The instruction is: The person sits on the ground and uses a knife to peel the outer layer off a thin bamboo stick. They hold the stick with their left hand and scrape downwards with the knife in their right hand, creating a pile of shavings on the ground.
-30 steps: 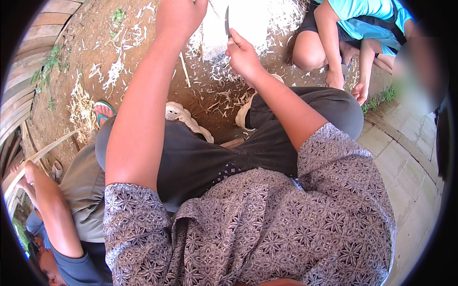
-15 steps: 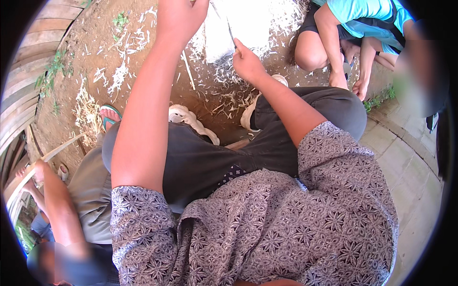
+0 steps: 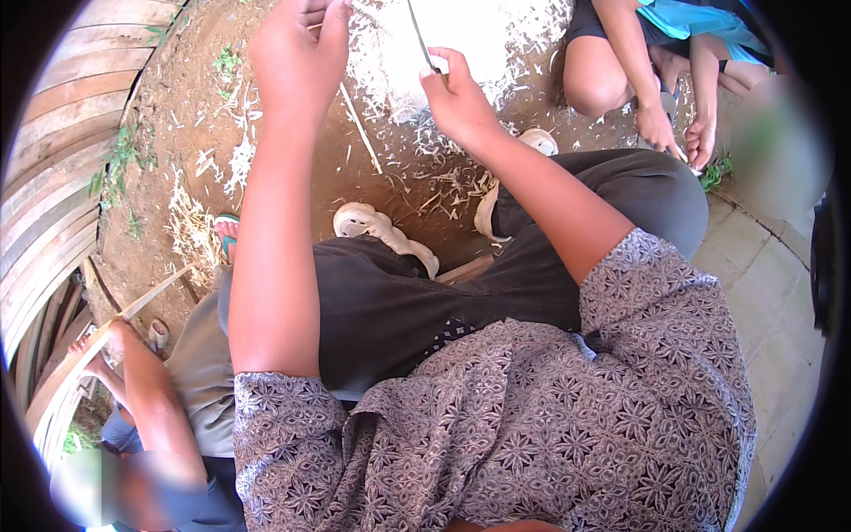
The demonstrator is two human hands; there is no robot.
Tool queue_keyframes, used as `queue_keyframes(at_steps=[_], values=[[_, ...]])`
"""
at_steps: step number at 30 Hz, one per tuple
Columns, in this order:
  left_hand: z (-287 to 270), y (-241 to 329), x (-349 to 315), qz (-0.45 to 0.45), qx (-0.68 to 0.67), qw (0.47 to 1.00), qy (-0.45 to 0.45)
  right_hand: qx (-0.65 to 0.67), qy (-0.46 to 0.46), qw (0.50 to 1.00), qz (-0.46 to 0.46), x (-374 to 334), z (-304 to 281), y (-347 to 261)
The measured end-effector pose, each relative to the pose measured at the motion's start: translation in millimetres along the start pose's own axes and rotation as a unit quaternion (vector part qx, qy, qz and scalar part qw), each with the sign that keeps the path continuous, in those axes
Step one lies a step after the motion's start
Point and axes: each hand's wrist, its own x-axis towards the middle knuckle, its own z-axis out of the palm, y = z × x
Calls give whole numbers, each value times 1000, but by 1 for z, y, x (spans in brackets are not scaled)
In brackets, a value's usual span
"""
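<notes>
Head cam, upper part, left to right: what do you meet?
Wooden planks → green weed → person's left hand → person's right hand gripping a knife → co-worker's bare knee.

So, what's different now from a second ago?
The left hand has swung left, away from the right hand; the picture's top edge cuts off its fingertips, so its grip is unclear. The whole view has shifted slightly too. The right hand still grips the knife, and the pale stick still lies on the ground.
</notes>
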Motion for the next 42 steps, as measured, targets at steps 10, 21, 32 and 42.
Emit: queue_keyframes(at_steps=[10,21,32,42], values=[[-2,-9,3,2,-28,999,15,115,1,989,-89,-10,-3,-37],[3,-8,-4,27,-150,988,-28,117,23,984,-130,-9,4,-40],[6,-3,-8,50,-127,989,-51,-5,42,999,-12,2,2,2],[6,-12,-5,42,-163,985,-29,164,18,975,-150,-2,11,-32]])
